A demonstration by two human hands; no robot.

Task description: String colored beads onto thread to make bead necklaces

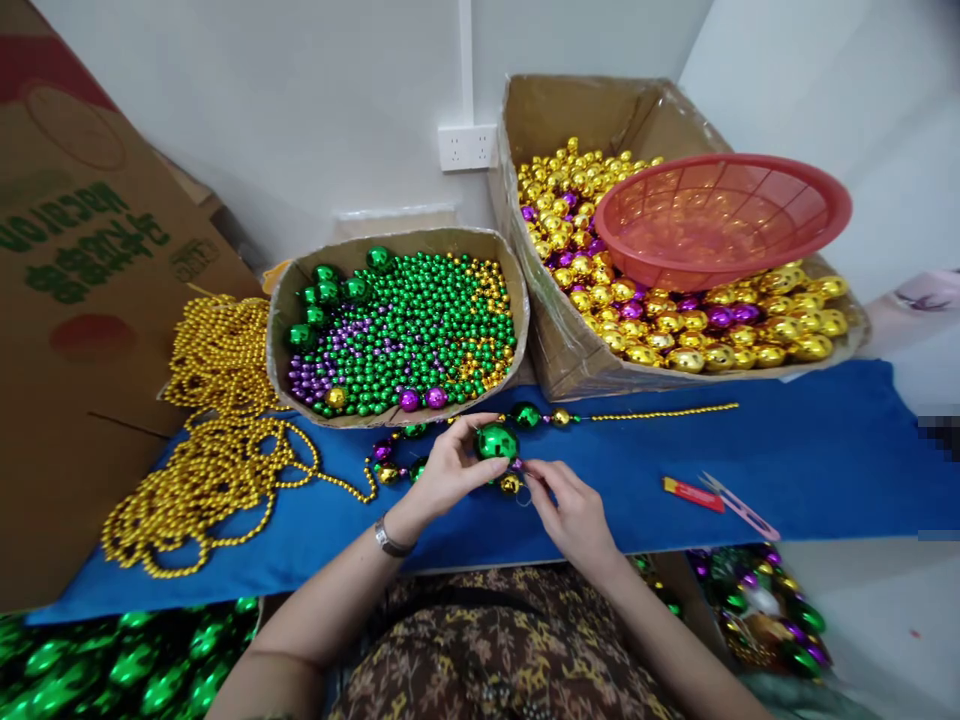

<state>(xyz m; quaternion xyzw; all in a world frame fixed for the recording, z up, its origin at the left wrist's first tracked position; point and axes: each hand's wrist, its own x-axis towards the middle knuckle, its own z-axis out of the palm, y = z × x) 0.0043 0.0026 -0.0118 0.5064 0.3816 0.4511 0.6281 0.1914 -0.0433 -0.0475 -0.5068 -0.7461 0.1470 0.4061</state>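
My left hand (446, 465) is closed around a large shiny green bead (497, 443), thumb below and fingers above. Close beside it, my right hand (568, 508) pinches at a thin thread (523, 490) near a small purple bead; the exact grip is too fine to make out. A gold bead (510, 484) hangs just under the green one. Behind the hands, a strand of mixed beads (386, 450) in purple, gold and green curves over the blue cloth, joining a straight gold bead string (660, 412) on the right.
A cardboard tray (274, 330) holds small green, purple and gold beads. Right of it, a larger box (555, 350) of gold and purple beads carries a red basket (724, 220). Gold bead chains (217, 470) pile at left. Pink snips (742, 508) lie beside a red-yellow cutter (694, 494).
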